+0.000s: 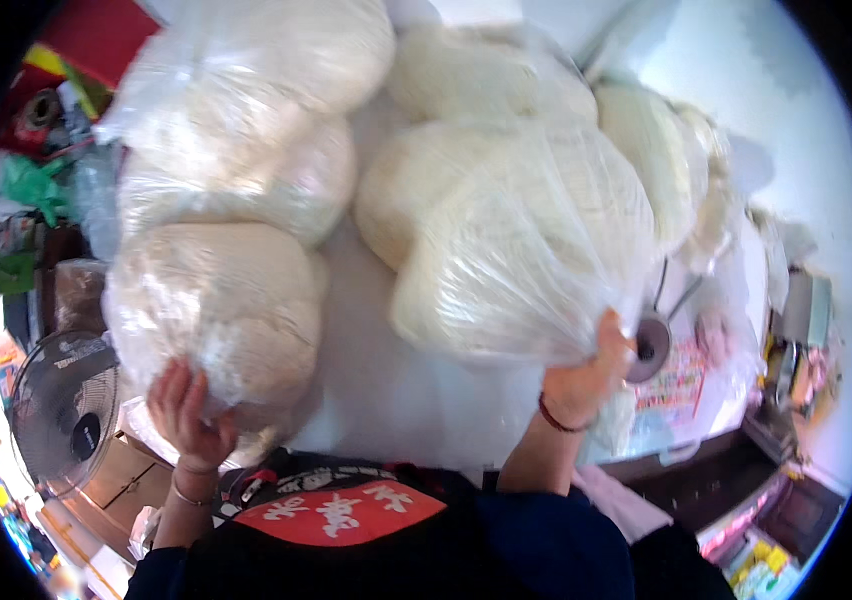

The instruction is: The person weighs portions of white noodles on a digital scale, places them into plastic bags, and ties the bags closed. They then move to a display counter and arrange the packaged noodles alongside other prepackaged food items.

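My right hand (597, 364) grips the gathered end of a clear plastic bag (523, 247) filled with something pale, which cannot be told for sure. My left hand (189, 420) rests against the near side of another filled plastic bag (223, 300), its fingers spread and slightly bent; whether it pinches the film cannot be told. More pale-filled bags lie beyond: a large one (253, 67) at the upper left and another (493, 75) behind the bag at my right hand. All of them lie on a white table (373, 405).
A black electric fan (69, 412) stands left of the table. Right of my right hand lie a grey round object with a dark centre (649, 346) and a sheet with red print (670, 386). More filled bags (651, 165) lean near the pale wall (808, 135).
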The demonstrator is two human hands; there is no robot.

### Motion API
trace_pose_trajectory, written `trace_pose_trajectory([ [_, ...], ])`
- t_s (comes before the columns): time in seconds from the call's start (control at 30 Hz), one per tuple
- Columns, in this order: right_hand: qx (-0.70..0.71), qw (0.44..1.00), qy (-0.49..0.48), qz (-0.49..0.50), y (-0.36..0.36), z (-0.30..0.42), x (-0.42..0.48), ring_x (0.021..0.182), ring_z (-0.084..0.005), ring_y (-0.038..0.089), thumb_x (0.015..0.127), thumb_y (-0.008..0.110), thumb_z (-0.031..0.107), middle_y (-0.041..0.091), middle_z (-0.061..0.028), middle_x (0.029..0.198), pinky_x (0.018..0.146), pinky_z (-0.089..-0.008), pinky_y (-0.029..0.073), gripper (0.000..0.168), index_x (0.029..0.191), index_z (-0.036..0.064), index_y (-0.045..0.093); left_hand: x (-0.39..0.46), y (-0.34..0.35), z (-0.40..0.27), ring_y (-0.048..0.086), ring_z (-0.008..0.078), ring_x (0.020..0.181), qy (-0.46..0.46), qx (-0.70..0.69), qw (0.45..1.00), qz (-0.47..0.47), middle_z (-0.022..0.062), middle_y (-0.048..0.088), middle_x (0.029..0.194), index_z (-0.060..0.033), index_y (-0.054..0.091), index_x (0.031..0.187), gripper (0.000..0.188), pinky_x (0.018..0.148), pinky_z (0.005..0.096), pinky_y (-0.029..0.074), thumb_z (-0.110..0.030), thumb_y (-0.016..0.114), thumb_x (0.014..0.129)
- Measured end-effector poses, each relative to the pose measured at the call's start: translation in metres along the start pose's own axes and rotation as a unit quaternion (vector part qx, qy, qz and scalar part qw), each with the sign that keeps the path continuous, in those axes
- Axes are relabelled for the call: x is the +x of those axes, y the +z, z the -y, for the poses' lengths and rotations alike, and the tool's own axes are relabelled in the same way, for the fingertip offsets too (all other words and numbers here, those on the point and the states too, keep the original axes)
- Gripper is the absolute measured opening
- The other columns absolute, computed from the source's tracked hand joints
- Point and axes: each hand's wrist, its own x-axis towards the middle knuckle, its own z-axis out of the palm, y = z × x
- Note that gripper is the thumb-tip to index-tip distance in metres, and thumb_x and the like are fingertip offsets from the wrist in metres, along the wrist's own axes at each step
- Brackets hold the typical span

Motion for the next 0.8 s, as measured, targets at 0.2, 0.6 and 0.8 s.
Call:
trace_pose_trajectory([
  [0.2, 0.176, 0.982, -0.058, 0.044, 0.048, 0.09, 0.017, 0.086, -0.02, 0.059, 0.089, 0.063, 0.016, 0.062, -0.0094, 0.091, 0.079, -0.0332, 0.051, 0.027, 0.107, -0.003, 0.061, 0.013, -0.01, -0.01, 0.06, 0.0311, 0.114, -0.026, -0.006, 0.999, -0.02, 0.0107, 0.064, 0.121, -0.0123, 0.065, 0.112, 0.044, 0.096, 0.0473, 0.04, -0.029, 0.068, 0.072],
  [0.6, -0.204, 0.495, -0.83, 0.155, 0.23, 0.272, 0.241, 0.093, -0.0336, 0.066, 0.085, 0.069, 0.043, 0.068, -0.015, 0.11, 0.089, -0.0438, 0.051, 0.052, 0.118, 0.003, 0.062, 0.022, -0.015, -0.005, 0.06, 0.0224, 0.114, -0.023, -0.033, 0.999, -0.01, 0.004, 0.064, 0.125, -0.0166, 0.068, 0.111, 0.045, 0.098, 0.0396, 0.038, -0.035, 0.074, 0.07],
  [0.8, -0.286, 0.748, -0.438, 0.409, 0.357, 0.222, 0.144, 0.127, -0.0356, 0.049, 0.09, 0.058, 0.053, 0.054, -0.0221, 0.134, 0.106, -0.0425, 0.038, 0.068, 0.131, -0.001, 0.053, 0.012, -0.022, -0.009, 0.06, 0.0207, 0.114, -0.071, -0.032, 0.997, -0.005, 0.003, 0.065, 0.125, -0.0178, 0.068, 0.111, 0.044, 0.099, 0.0384, 0.038, -0.036, 0.073, 0.072],
])
